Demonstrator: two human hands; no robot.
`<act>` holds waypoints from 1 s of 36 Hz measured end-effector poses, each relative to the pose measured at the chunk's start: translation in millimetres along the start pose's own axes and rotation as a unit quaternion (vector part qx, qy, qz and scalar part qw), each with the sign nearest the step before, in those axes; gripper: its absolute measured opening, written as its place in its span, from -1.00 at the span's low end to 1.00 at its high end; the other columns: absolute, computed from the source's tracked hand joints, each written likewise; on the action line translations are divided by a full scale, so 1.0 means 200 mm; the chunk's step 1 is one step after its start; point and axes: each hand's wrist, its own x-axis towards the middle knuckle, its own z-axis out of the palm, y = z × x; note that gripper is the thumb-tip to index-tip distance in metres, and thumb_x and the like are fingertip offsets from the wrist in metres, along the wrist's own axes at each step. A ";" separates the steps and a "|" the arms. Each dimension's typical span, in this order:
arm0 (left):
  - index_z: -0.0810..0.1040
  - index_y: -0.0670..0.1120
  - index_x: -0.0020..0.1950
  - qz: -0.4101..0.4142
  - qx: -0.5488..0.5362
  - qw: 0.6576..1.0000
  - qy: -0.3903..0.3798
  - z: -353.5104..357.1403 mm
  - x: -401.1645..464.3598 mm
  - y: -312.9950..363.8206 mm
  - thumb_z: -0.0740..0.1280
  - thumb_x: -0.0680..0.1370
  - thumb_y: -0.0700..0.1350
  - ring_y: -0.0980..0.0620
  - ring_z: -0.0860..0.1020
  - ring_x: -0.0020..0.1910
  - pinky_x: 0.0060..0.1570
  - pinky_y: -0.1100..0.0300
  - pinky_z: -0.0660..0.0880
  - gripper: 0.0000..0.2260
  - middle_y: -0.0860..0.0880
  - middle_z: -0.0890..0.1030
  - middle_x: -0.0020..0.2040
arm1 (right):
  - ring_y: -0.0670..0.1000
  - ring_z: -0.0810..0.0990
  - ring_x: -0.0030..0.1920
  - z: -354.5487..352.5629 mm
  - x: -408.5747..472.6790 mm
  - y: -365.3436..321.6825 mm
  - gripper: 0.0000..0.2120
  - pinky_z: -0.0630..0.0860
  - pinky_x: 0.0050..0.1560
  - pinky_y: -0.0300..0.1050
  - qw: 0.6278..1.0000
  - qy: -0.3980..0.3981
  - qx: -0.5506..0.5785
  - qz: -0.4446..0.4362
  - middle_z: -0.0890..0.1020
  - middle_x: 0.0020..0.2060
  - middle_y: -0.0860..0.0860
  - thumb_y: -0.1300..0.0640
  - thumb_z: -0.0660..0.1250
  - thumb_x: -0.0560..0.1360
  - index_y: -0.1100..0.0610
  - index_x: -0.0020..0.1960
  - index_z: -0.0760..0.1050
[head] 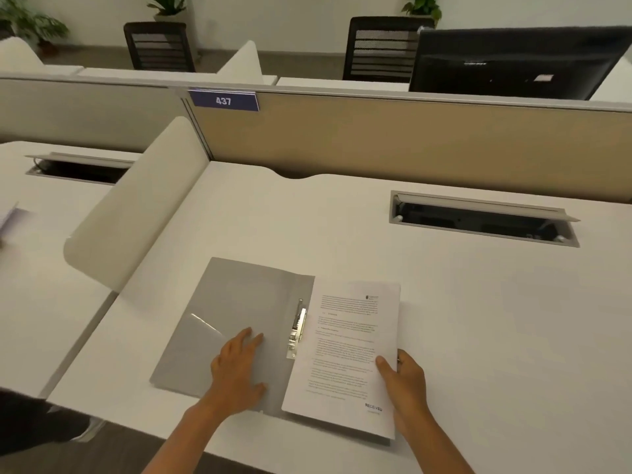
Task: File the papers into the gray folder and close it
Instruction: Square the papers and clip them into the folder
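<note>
The gray folder lies open on the white desk, near its front edge. A metal clip runs along the folder's spine. A stack of printed papers rests over the folder's right half, its left edge beside the clip. My left hand lies flat on the folder's left flap, fingers spread. My right hand grips the papers' right edge, thumb on top.
An open cable tray is sunk into the desk at the back right. A white divider stands to the left, a beige partition behind. A black monitor sits beyond it. More papers lie on the neighbouring desk.
</note>
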 end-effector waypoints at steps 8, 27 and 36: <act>-0.06 0.17 0.68 0.006 0.000 1.000 -0.009 0.03 0.01 0.01 0.49 0.47 0.20 -0.11 0.04 0.67 0.60 -0.16 0.14 -0.04 0.02 -0.07 0.70 | 0.00 0.73 -0.01 0.03 0.04 0.01 -0.83 0.65 -0.17 -0.17 1.000 0.002 -0.029 -0.010 0.73 0.04 -0.09 0.11 0.41 0.62 0.01 0.20 0.60; -0.07 0.17 0.69 0.009 0.027 1.000 -0.011 0.07 0.03 -0.02 0.46 0.47 0.27 -0.15 0.06 0.68 0.59 -0.16 0.18 -0.03 0.01 -0.08 0.71 | 0.00 0.71 0.02 0.09 0.04 0.01 -0.80 0.67 -0.06 -0.07 0.998 -0.009 -0.058 -0.010 0.71 0.09 -0.05 0.10 0.37 0.64 0.04 0.26 0.57; -0.07 0.16 0.69 0.003 0.031 0.999 -0.019 0.06 0.03 -0.01 0.46 0.48 0.27 -0.15 0.04 0.69 0.60 -0.15 0.16 -0.04 0.01 -0.08 0.71 | 0.03 0.67 -0.01 0.11 0.04 -0.04 -0.76 0.65 -0.09 -0.07 0.977 0.009 -0.209 -0.032 0.68 0.19 0.04 -0.02 0.33 0.64 0.05 0.26 0.49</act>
